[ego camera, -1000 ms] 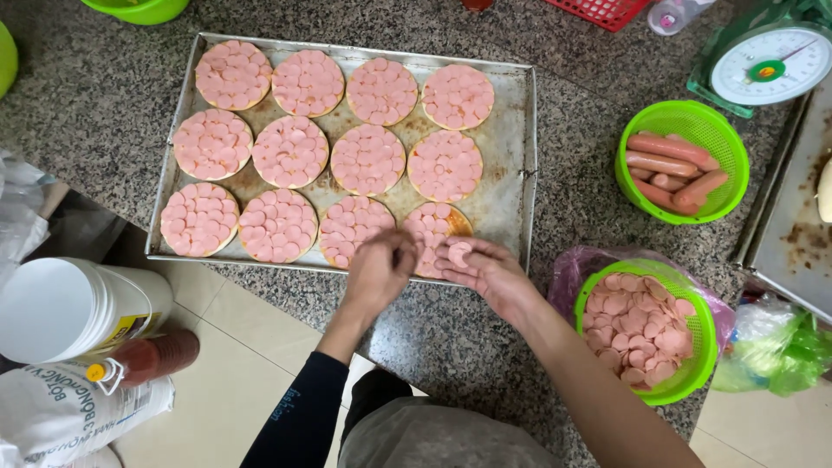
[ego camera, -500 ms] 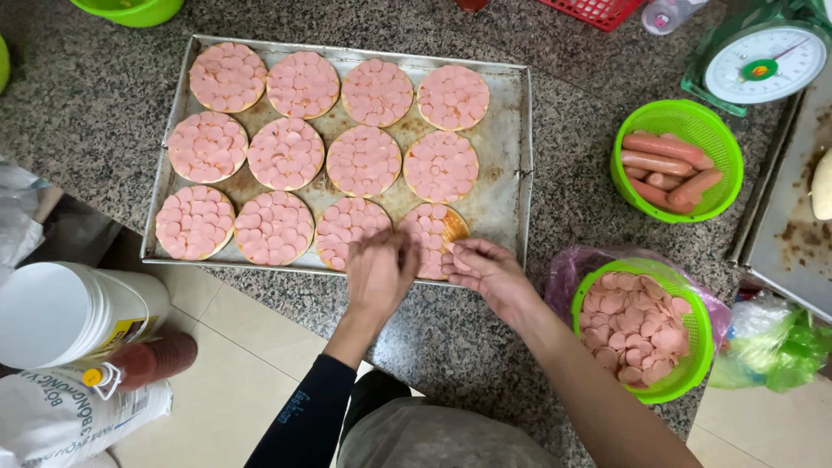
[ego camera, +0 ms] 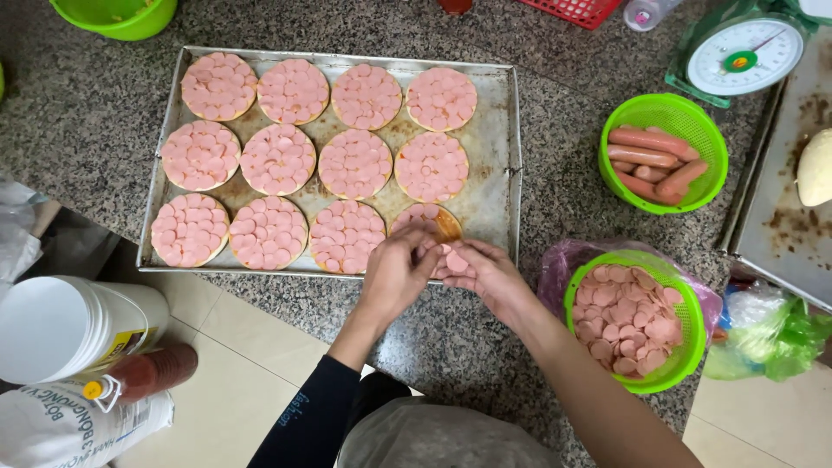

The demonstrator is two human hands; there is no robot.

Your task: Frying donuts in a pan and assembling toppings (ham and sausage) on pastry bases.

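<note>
At the near edge of the speckled stone surface (ego camera: 451, 347), both hands meet over the twelfth round base (ego camera: 431, 222) at the front right of the metal tray (ego camera: 501, 173). The left hand (ego camera: 394, 273) has its fingers bent down onto that base, pinched on a sausage slice as far as can be seen. The right hand (ego camera: 485, 276) is cupped, grasping a small stack of pink slices (ego camera: 454, 262) in its palm. The base under the hands is only partly covered; orange sauce shows at its right rim.

Just right of the hands, one green basket (ego camera: 646, 381) lined with a plastic bag holds many loose slices. Beyond it, a second green basket (ego camera: 702, 130) holds about six whole sausages (ego camera: 652, 160).

On the tray, twelve bases lie in three rows of four; eleven finished ones (ego camera: 279, 159) are wholly covered in overlapping pink slices. Farthest back stands one kitchen scale (ego camera: 744, 54).
</note>
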